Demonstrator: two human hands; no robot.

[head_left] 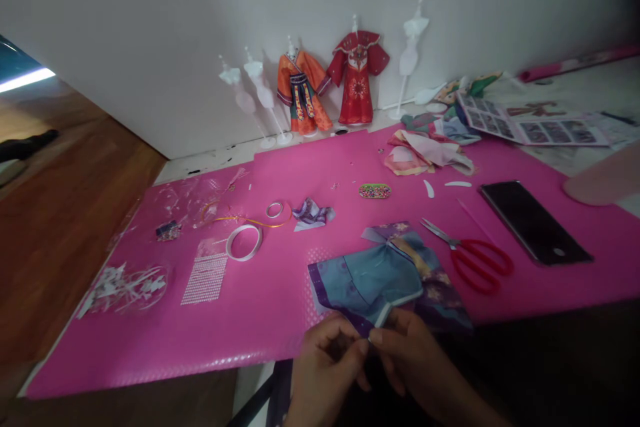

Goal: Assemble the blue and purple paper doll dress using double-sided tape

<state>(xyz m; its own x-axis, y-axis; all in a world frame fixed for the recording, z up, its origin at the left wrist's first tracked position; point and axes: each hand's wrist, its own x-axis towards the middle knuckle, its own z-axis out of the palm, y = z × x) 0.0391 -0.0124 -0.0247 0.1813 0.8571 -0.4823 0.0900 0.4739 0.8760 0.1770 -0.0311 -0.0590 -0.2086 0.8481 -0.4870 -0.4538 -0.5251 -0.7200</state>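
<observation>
A blue and purple doll garment (pixel 357 280) with flower prints lies at the table's front edge. At its lower corner, my left hand (pixel 330 360) pinches the purple border between thumb and finger. My right hand (pixel 413 347) pinches the same corner from the other side, the two thumbs almost meeting. A narrow white strip (pixel 384 313) runs along the garment's edge up from my fingertips. Whatever small piece sits between the fingertips is too dim to make out. Just right of the garment rest red-handled scissors (pixel 470 253), blades pointing up and left.
On the pink mat (pixel 280 320) lie tape rolls (pixel 244 243), a gem sheet (pixel 205 278), white scraps (pixel 130 287), a purple fabric piece (pixel 313 213), a bead case (pixel 375 191) and a phone (pixel 535 221). Behind stand dressed doll forms (pixel 357 80) and bare ones (pixel 413 47).
</observation>
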